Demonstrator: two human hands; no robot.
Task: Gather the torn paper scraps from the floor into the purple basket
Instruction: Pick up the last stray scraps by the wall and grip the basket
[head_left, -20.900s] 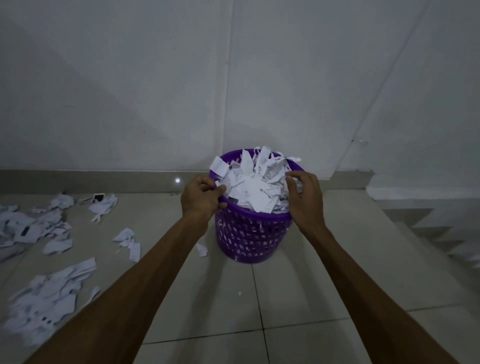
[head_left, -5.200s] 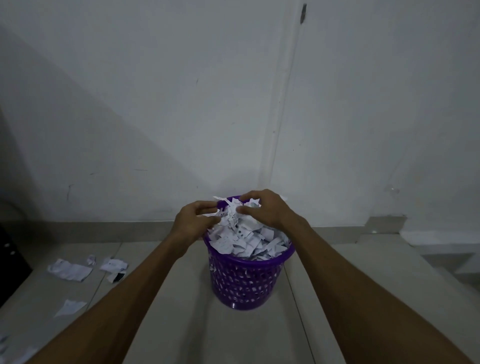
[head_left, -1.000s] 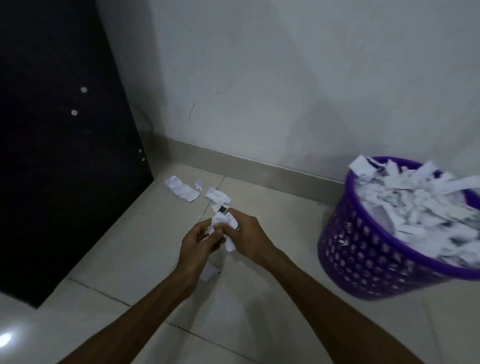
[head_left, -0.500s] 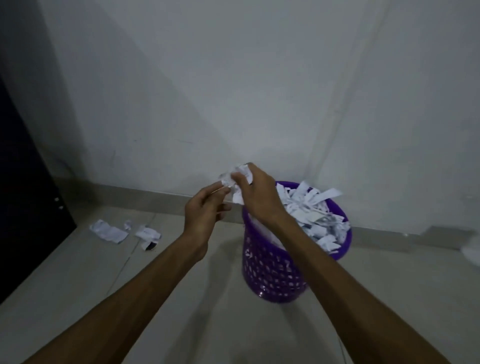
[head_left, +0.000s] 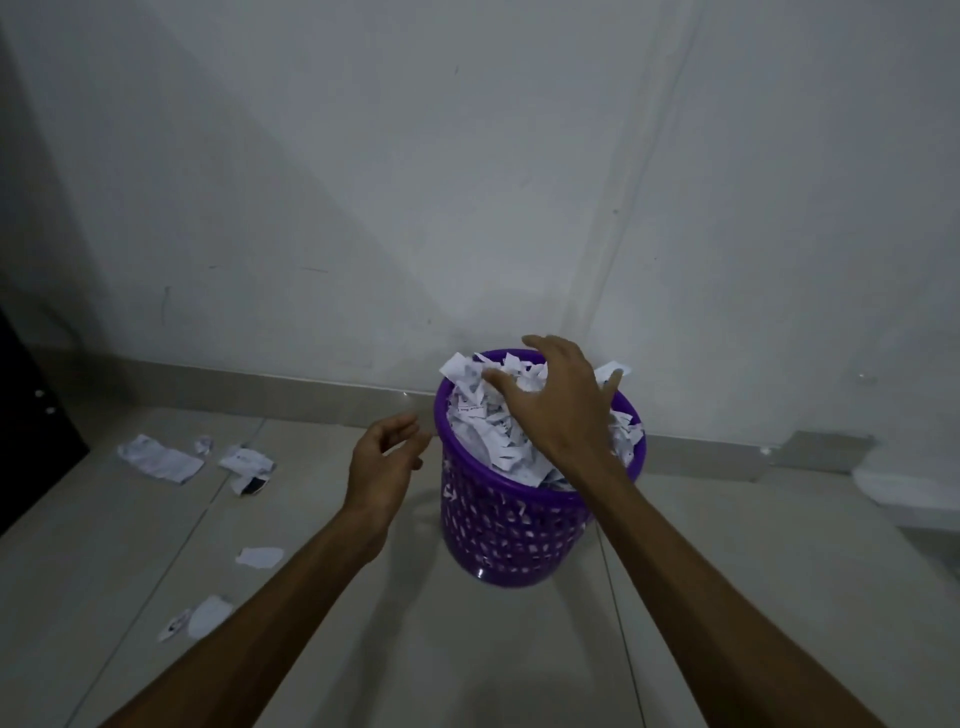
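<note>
The purple basket (head_left: 498, 535) stands on the tiled floor near the wall, heaped above its rim with white torn paper scraps (head_left: 483, 415). My right hand (head_left: 556, 400) is spread over the heap with fingers splayed, palm down, holding nothing. My left hand (head_left: 382, 465) hovers just left of the basket's rim, fingers loosely curled and empty. Several scraps still lie on the floor to the left: a larger piece (head_left: 161, 460), a crumpled one with a dark patch (head_left: 247, 467), a small one (head_left: 260, 556) and one nearer me (head_left: 200, 618).
A white wall with a grey skirting (head_left: 291, 387) runs behind the basket. A dark door or cabinet (head_left: 31, 415) stands at the far left. A low step (head_left: 909, 483) sits at the right.
My right hand has moved over the basket and let go of the scraps it carried. My left hand has dropped away to the left of the rim, now empty.
</note>
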